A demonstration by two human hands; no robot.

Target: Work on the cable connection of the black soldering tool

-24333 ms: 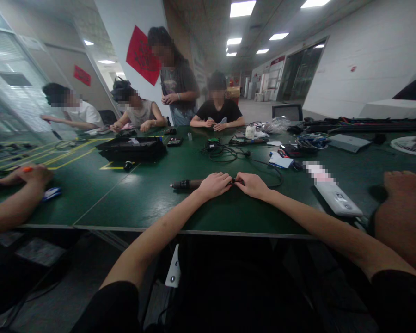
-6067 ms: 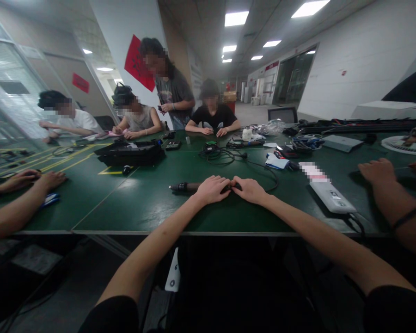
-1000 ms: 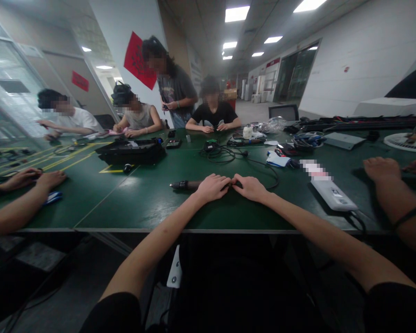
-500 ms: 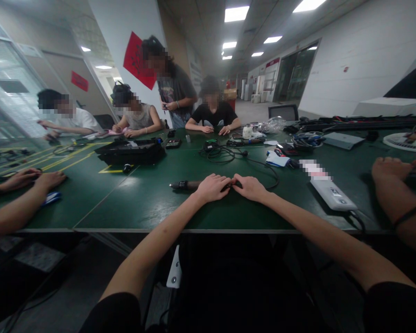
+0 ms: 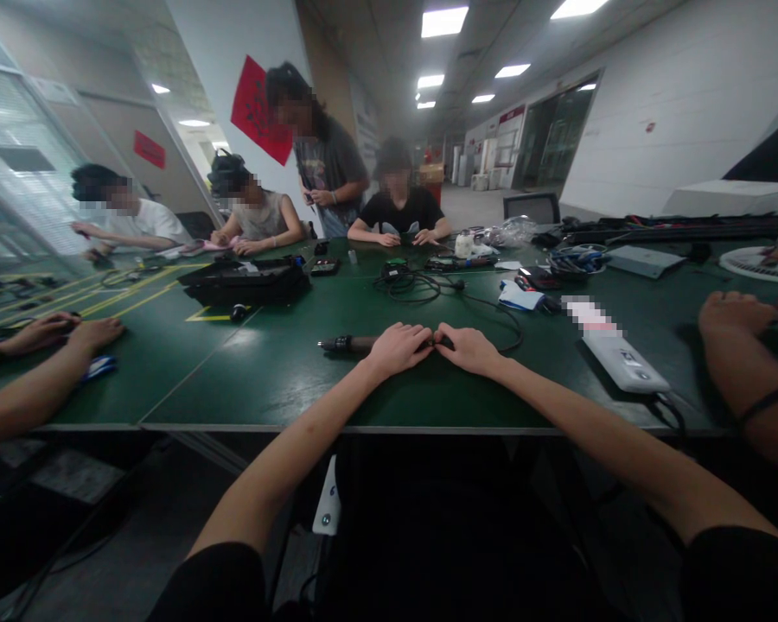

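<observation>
Left hand [image 5: 398, 350] curls around a brown cylindrical tool [image 5: 360, 344]; right hand [image 5: 465, 349] pinches at its rear end.

At mid-frame, a brown tool [image 5: 358, 345] is gripped by the left hand [image 5: 398, 349], its end pinched by the right hand [image 5: 468, 350].

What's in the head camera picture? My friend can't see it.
A person's left hand grips a brown cylindrical tool lying on a green table; the right hand is at its back end. Across sits a person in a black shirt.
</observation>
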